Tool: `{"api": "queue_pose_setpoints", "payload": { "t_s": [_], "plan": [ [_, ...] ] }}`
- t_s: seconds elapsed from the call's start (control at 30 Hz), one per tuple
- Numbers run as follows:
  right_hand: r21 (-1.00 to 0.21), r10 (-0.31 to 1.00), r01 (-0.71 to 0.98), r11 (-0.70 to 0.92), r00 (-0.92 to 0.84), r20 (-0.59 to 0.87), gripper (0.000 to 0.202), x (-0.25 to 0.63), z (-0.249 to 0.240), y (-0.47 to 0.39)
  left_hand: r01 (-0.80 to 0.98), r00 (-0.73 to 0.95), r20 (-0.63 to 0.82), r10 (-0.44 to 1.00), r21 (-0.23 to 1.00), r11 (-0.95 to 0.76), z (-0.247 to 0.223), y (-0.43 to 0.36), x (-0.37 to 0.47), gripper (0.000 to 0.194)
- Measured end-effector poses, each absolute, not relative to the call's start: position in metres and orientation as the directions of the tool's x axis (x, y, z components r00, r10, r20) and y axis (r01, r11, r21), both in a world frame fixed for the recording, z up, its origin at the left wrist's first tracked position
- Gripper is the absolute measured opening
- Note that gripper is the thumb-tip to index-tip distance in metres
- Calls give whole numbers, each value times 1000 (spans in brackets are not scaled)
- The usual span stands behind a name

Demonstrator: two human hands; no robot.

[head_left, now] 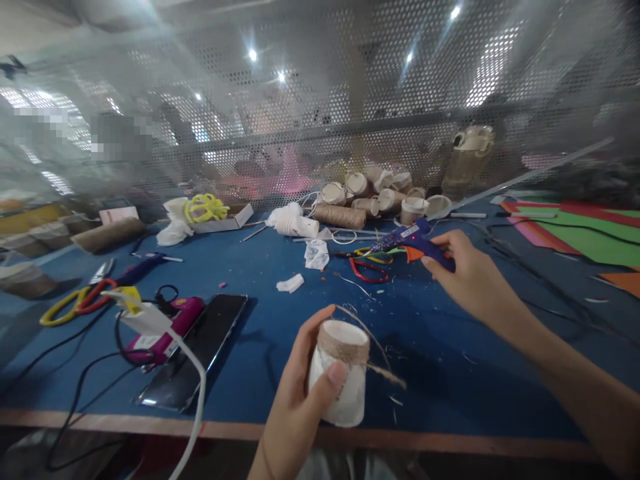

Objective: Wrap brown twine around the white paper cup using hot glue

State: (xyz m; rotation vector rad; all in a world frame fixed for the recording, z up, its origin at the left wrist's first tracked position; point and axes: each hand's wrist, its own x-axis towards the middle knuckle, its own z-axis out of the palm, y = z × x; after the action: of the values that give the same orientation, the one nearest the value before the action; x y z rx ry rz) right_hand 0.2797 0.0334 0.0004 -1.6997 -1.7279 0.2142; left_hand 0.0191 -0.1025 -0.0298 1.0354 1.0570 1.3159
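Observation:
Near the table's front edge, my left hand (305, 383) is closed around a white paper cup (347, 403). Jute twine (345, 348) circles the upper part of this cup, and a loose end of it sticks out to the right. Farther right, my right hand (463, 263) grips the handle of a blue glue gun (413, 235) with an orange trigger, its nozzle pointing left. Beneath and beside the nozzle lie scissors (369, 270) with red and yellow handles. A crumpled white tissue (316, 255) is just left of them.
Twine-wrapped cups (385, 200) and a twine roll (340, 217) stand along the back mesh. On the left are a phone (205, 353), a magenta power bank (173, 327), cables, orange-and-yellow scissors (83, 300) and another glue gun (140, 268). Coloured sheets (590, 233) lie at right.

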Motion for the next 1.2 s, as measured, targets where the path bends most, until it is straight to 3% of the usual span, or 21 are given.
{"api": "queue_pose_setpoints", "payload": {
  "t_s": [0.13, 0.23, 0.37, 0.57, 0.73, 0.93, 1.07, 1.2],
  "plan": [
    [-793, 983, 604, 74, 92, 162, 28, 278, 1, 37, -227, -12, -26, 1000, 974, 23, -34, -102, 17, 64],
    [-863, 998, 505, 31, 37, 58, 21, 276, 0, 40, -226, -15, -39, 999, 974, 35, -35, -102, 15, 65],
    [-925, 999, 378, 36, -13, 34, 20, 269, 2, 38, -279, -78, -45, 996, 960, 21, -35, -103, 14, 71],
    [-960, 990, 252, 125, -100, 102, 23, 263, 9, 27, -330, -141, -66, 988, 944, 16, -32, -100, 18, 62],
    [-925, 961, 268, 268, -147, 236, 34, 262, 0, 21, -295, -165, -57, 985, 955, 6, -33, -97, 19, 56],
    [-953, 988, 260, 157, -31, 155, 39, 256, -5, 18, -167, -256, 81, 963, 978, -127, -33, -95, 25, 57],
    [-968, 988, 209, 137, -103, 117, 35, 250, 1, 13, -256, -291, -6, 957, 964, -72, -28, -96, 26, 49],
    [-945, 972, 274, 181, -198, 128, 26, 246, 3, 5, -406, -241, -129, 962, 914, 21, -24, -95, 23, 53]
  ]
}}
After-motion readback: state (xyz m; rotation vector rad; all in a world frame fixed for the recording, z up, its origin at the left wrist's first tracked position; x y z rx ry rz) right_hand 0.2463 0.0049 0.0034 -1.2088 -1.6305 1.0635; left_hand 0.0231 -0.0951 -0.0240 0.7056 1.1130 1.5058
